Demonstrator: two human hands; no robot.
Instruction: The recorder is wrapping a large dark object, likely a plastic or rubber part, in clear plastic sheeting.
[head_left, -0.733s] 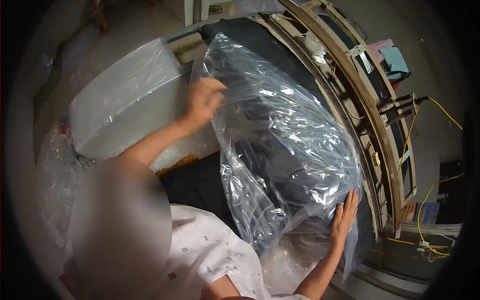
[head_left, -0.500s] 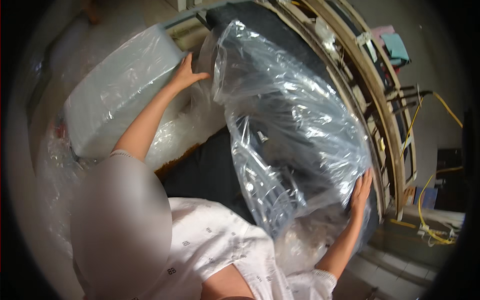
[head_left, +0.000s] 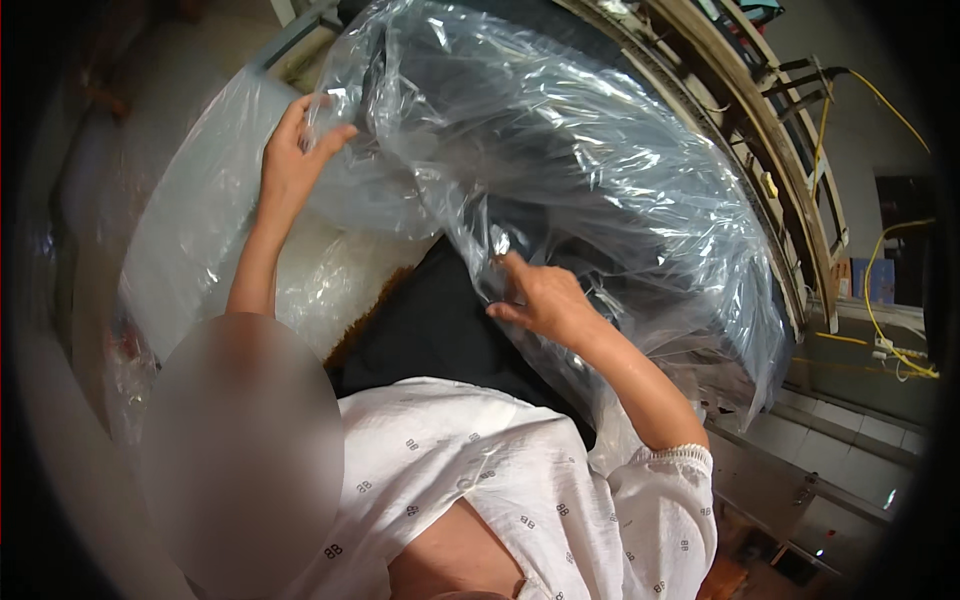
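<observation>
A large clear plastic sheet (head_left: 600, 150) lies crumpled over a dark padded surface, with bright creases across it. My left hand (head_left: 294, 165) is at its far left edge, fingers curled around the film and thumb stretched out to the right. Film partly covers those fingertips. At the sheet's near edge, my right hand (head_left: 550, 300) touches the plastic, index finger and thumb apart with a gap between them. Black fabric (head_left: 415, 325) shows below the near edge, in front of my body.
A block wrapped in clear film (head_left: 200, 185) stands on the left, beside my left forearm. A curved wooden frame (head_left: 740, 100) runs along the far right. Yellow cable (head_left: 880, 95) hangs beyond it. More loose plastic (head_left: 345, 270) lies between the block and the black fabric.
The sheet's left edge has moved further left, with my left hand now at it. My right hand has left the sheet's right side and come inward to its near edge. The view has shifted.
</observation>
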